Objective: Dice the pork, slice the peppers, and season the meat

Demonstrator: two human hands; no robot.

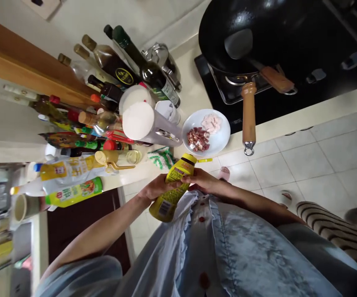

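A yellow squeeze bottle point(172, 190) with printed labels and a barcode is held tilted in front of my body, its capped end toward the counter. My left hand point(157, 188) is closed around its left side. From the other side my right hand point(200, 180) grips the bottle near its upper end; some of those fingers are hidden. A small yellow flap point(205, 160), which looks like a flipped-open lid, sticks out beside the top. Just beyond lies a white plate point(223, 138) holding chopped dark red meat point(198, 139) and a pale pinkish heap point(211, 123).
A black wok point(277, 45) with a spatula point(238, 43) sits on the stove; its wooden handle point(249, 117) juts over the counter edge. Several bottles and a white-lidded container point(139, 120) crowd the left. A person in striped clothing point(329, 227) is at right.
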